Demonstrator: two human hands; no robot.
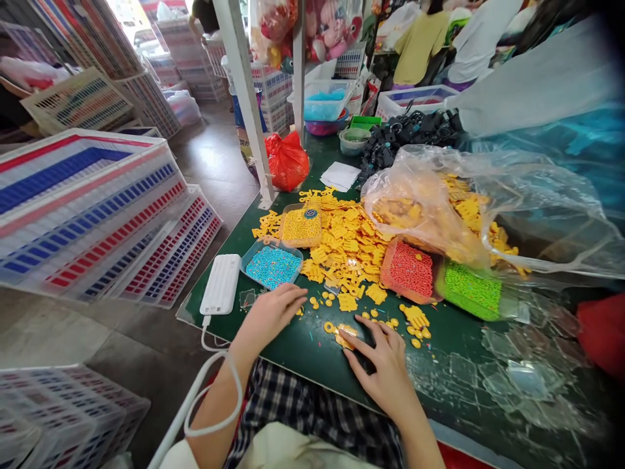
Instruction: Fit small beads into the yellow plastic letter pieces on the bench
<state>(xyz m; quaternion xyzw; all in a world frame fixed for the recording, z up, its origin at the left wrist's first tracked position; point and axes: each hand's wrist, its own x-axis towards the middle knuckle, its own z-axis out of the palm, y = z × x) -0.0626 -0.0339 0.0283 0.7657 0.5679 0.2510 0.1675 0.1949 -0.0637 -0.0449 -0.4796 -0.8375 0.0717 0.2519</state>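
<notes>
My left hand hovers low over the green table, below the tray of blue beads. Its fingers are stretched out to the right, near small yellow plastic discs. My right hand has its fingers spread, with the fingertips at a flat yellow plastic piece lying on the table. That piece looks shiny on top, and a finger partly covers it. A yellow ring is beside its upper left edge. Right of my right hand lies a yellow hand-shaped piece among more discs.
A heap of yellow pieces fills the table's middle, around trays of yellow beads, red beads and green beads. A white power bank with a cable lies left. Clear plastic pieces lie right. Crates stand beside the table.
</notes>
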